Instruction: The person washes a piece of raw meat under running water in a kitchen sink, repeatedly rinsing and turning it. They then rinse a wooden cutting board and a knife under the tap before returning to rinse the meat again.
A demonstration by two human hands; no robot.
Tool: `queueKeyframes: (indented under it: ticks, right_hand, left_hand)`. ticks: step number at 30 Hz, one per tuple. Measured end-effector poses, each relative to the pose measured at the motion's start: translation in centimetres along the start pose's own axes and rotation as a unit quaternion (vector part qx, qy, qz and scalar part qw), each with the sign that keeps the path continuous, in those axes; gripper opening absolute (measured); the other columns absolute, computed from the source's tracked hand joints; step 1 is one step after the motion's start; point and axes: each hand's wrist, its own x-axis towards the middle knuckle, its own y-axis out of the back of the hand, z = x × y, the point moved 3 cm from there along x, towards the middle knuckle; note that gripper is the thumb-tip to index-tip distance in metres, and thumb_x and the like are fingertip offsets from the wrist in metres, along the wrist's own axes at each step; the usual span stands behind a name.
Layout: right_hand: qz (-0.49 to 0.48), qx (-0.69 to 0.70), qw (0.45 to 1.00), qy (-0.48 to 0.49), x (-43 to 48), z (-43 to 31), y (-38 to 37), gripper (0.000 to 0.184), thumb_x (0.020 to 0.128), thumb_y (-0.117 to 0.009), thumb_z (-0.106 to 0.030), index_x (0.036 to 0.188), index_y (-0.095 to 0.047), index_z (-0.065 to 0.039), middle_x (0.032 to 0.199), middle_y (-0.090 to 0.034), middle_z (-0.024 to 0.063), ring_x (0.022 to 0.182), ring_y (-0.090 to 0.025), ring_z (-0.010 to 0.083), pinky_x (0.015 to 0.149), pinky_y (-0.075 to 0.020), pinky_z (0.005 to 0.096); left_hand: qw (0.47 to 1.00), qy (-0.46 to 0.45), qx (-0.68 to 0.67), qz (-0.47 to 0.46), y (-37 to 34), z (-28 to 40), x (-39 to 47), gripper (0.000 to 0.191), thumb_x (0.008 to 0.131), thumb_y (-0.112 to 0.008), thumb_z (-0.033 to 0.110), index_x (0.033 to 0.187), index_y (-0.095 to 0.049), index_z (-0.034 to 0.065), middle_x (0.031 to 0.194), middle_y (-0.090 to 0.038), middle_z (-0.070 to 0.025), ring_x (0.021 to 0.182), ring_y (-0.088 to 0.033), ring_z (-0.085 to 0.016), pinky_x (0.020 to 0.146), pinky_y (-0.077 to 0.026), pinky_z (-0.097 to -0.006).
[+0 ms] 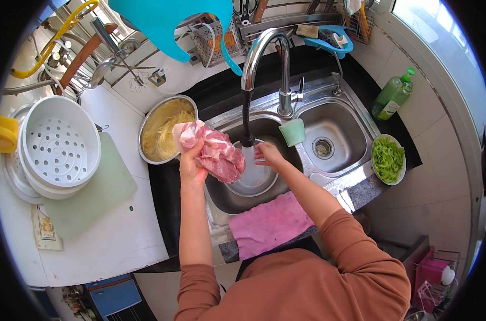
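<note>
My left hand (193, 162) holds a large piece of raw meat (219, 154) over the left edge of the left sink basin. Beside the water stream below the chrome faucet (266, 48) is my right hand (268, 154), its fingers slightly curled with nothing seen in them. Under the faucet, a round pan (255, 186) sits in the left basin (223, 200). A metal bowl (143, 150) with pale yellow shreds (172, 130) stands to the left, partly behind the meat. A pink cloth (271, 224) lies over the sink's front edge.
White colanders (60, 140) and a pale green cutting board (114, 172) lie on the left counter. A light green cup (293, 132) rests on the basin divider. Right of the empty-looking right basin (339, 120) stand a plate of sliced green vegetable (388, 159) and a green soap bottle (392, 96).
</note>
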Motion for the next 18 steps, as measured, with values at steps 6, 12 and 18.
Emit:
queueKeyframes:
  ticks: [6,12,18]
  right_hand:
    - [-0.097,0.161,0.98,-0.064,0.2,0.0,-4.8,0.02,0.091,-0.054,-0.025,0.103,-0.065,-0.012,0.095,-0.067,0.0073,0.09,-0.065,0.0203,0.078,-0.0551,0.0403]
    - [-0.147,-0.166,0.97,0.1,-0.1,-1.5,-3.2,0.022,0.085,-0.059,-0.021,0.102,-0.066,-0.008,0.095,-0.068,0.0057,0.085,-0.067,0.0248,0.077,-0.0539,0.0393]
    - [-0.012,-0.587,0.768,0.256,0.2,-0.9,1.9,0.021,0.077,-0.059,-0.015,0.095,-0.07,-0.012,0.1,-0.068,0.0123,0.099,-0.063,0.0302,0.082,-0.051,0.0408]
  left_hand:
    - [1.0,-0.008,-0.01,0.025,-0.3,0.1,-0.7,0.035,0.084,-0.062,0.006,0.118,-0.054,0.0044,0.108,-0.061,-0.0099,0.098,-0.061,-0.026,0.089,-0.048,-0.0417]
    - [0.999,-0.007,-0.015,0.037,0.1,0.1,-0.9,0.033,0.083,-0.063,0.004,0.116,-0.055,0.0038,0.105,-0.062,-0.0099,0.095,-0.062,-0.026,0.086,-0.05,-0.0407]
    - [0.999,-0.01,-0.017,0.048,0.2,-1.3,-0.1,0.034,0.084,-0.061,0.004,0.118,-0.054,0.0036,0.108,-0.061,-0.0107,0.1,-0.061,-0.027,0.091,-0.048,-0.0425]
